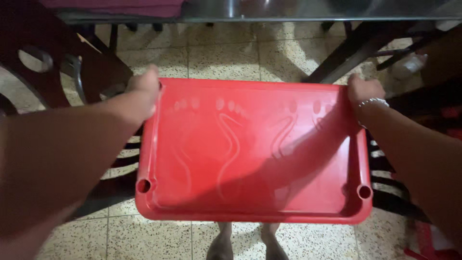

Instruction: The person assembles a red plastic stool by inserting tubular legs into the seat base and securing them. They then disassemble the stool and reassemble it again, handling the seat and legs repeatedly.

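- I take the red plastic tray (250, 154) as my landmark; it is held level in mid-air, filling the middle of the view, above a speckled tile floor (154, 236).
- Nearest me, just below the tray's near rim, I see two bare feet (245, 240) standing on the tiles.
- The tray's near corners each carry a round hole, and raised footprint outlines run across its flat inside.
- My left hand (142, 96) is closed around the tray's left rim near the far corner, fingers curled over the edge.
- My right hand (363, 91) clasps the right rim near the far corner; a beaded bracelet (373, 102) sits on that wrist.
- The right forearm throws a dark shadow across the tray's inside.
- Left of the tray, close to my left hand, a dark wooden chair (62, 72) with round cut-outs crowds that side.
- Right of the tray, dark slats and a red object sit low, too blurred to tell apart.
- Beyond the far rim, dark table legs (351, 53) slant down to the floor.
- Farthest off, a glass tabletop (313, 9) spans the upper edge.
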